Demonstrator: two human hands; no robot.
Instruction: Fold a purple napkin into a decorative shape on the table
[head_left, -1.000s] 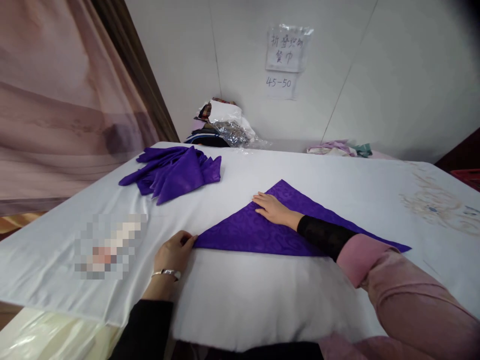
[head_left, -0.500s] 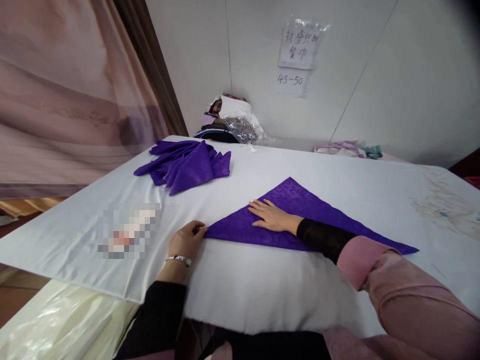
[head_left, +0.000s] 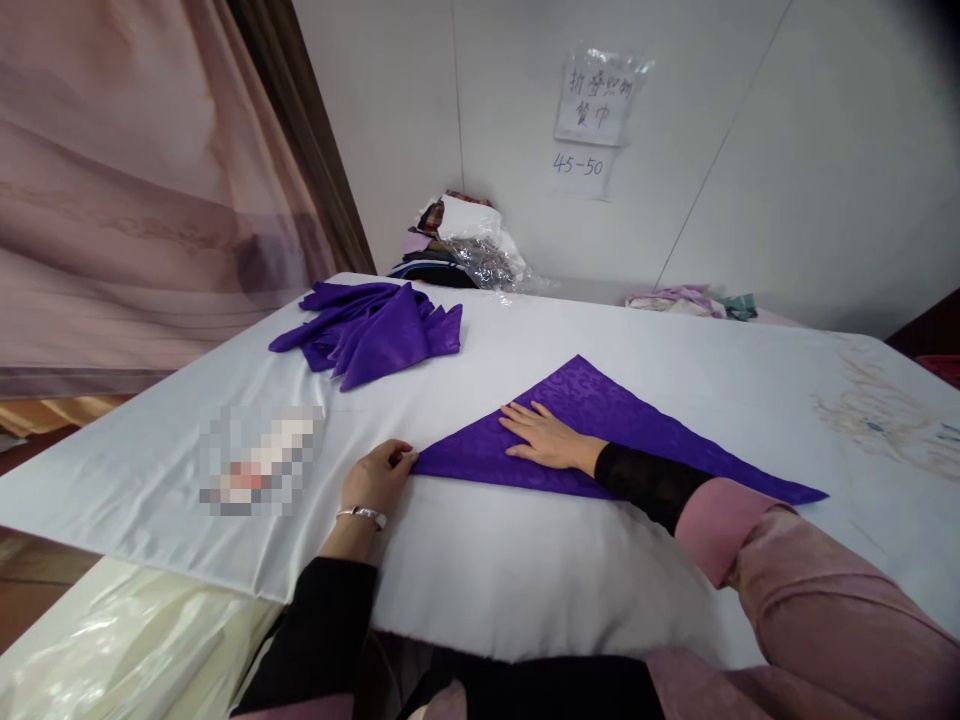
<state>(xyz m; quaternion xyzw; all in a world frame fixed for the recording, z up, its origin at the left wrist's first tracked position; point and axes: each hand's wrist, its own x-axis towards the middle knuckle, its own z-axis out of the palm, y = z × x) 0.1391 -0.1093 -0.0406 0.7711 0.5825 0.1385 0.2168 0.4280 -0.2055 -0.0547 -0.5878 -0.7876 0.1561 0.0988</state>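
A purple patterned napkin point(head_left: 607, 400) lies on the white-covered table point(head_left: 480, 560), folded into a flat triangle with its peak toward the wall. At its left corner, my left hand point(head_left: 377, 478) pinches the tip between thumb and forefinger. My right hand point(head_left: 547, 435) rests flat on the left half of the cloth, fingers spread and pointing left. The right forearm crosses over the long near edge and hides part of it. The right corner of the triangle lies untouched on the table.
Several crumpled purple napkins point(head_left: 375, 330) form a heap at the back left. A blurred-out item point(head_left: 262, 465) lies on the left. Behind the table are a pile of folded cloths point(head_left: 457, 240) with clear plastic and handwritten paper signs point(head_left: 592, 110) on the wall. A pink curtain point(head_left: 135, 200) hangs at left.
Almost nothing differs. The view has shifted very slightly, while both hands keep their places on the purple napkin.
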